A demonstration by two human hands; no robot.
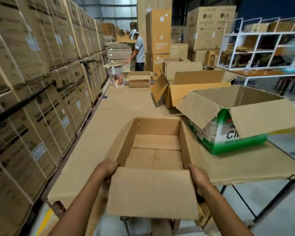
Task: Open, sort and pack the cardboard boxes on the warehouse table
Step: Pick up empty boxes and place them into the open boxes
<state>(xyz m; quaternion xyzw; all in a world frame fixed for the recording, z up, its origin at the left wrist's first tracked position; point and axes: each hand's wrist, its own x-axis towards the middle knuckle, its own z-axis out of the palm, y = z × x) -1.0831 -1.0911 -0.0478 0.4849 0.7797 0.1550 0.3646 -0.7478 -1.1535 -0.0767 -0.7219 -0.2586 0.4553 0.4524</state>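
Observation:
An open plain brown cardboard box (153, 150) sits at the near end of the cardboard-covered table (99, 137), its top flaps spread and its near flap hanging toward me. The box's inside holds only its folded bottom flaps. My left hand (107, 169) grips the box's near left corner, fingers curled under the edge. My right hand (198, 177) grips the near right corner the same way. A green and white printed box (228, 132) stands open just to the right of it.
More open brown boxes (191, 92) lie farther along the table, with a small printed carton (117, 74) at the far end. Tall stacks of strapped cartons (32, 82) wall the left side. A person (138, 51) works in the back. White shelving (262, 46) stands at right.

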